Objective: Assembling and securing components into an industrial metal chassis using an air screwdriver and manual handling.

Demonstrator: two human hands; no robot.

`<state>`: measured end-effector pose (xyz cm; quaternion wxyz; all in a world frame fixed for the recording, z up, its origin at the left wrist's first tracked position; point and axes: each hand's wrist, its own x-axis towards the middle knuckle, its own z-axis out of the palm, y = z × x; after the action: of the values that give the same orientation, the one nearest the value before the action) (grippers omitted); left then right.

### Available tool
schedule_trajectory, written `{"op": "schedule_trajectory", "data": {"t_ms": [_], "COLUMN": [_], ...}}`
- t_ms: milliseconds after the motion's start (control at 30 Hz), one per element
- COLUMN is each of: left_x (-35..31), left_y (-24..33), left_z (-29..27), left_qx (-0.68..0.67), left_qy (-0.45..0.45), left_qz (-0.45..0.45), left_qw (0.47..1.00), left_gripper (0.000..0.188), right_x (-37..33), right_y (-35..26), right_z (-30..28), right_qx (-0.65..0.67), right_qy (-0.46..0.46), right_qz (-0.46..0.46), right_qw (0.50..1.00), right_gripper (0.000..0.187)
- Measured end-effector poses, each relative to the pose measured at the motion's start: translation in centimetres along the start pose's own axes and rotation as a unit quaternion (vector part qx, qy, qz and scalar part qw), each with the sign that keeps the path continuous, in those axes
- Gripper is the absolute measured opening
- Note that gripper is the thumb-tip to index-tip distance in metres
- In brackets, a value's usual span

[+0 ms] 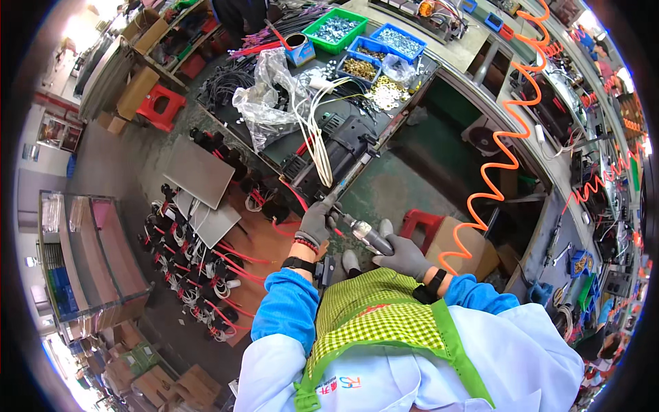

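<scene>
My right hand [405,259], in a grey glove, is wrapped round an inline screwdriver [371,237] with a silver and dark body. The tool's thin end points up and left toward my left hand [318,221]. Also gloved in grey, that hand has its fingers closed at the near edge of the bench, and what they hold is too small to make out. Just beyond it lies a black machine unit [347,141] on the bench edge. White cables [317,147] loop over the unit, and a red cable [294,193] comes down beside my left hand.
An orange coiled hose [495,166] hangs at the right. Green [336,29] and blue [399,41] bins of small metal parts stand on the bench, near a clear plastic bag [268,103]. Several black units with red cables [199,268] lie at the left. A red stool [420,225] stands below.
</scene>
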<state>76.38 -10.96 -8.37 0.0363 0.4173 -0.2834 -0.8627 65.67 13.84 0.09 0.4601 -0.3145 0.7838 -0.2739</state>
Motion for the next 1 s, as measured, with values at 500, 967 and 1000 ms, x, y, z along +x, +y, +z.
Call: {"op": "schedule_trajectory", "data": {"t_ms": [500,967,1000], "left_x": [0.0,-2.1,-2.3], "left_y": [-0.4,-1.4,-0.9], "left_z": [-1.7,-3.6,-2.8], "left_qx": [-0.026,-0.158,-0.167], "left_qy": [-0.055,-0.132,-0.108], "left_qz": [-0.007,0.023,0.018], "left_qw": [0.998,0.978,0.98], "left_gripper": [0.026,0.031,0.029], "right_x": [-0.3,1.2,1.4], "right_y": [-1.6,-0.5,-0.5], "right_z": [-0.7,0.8,0.8], "right_qx": [0.041,0.018,0.02], "right_qy": [-0.044,0.005,0.005], "right_qz": [0.03,-0.012,-0.008], "right_qw": [0.998,1.0,1.0], "right_gripper": [0.053,0.052,0.052]}}
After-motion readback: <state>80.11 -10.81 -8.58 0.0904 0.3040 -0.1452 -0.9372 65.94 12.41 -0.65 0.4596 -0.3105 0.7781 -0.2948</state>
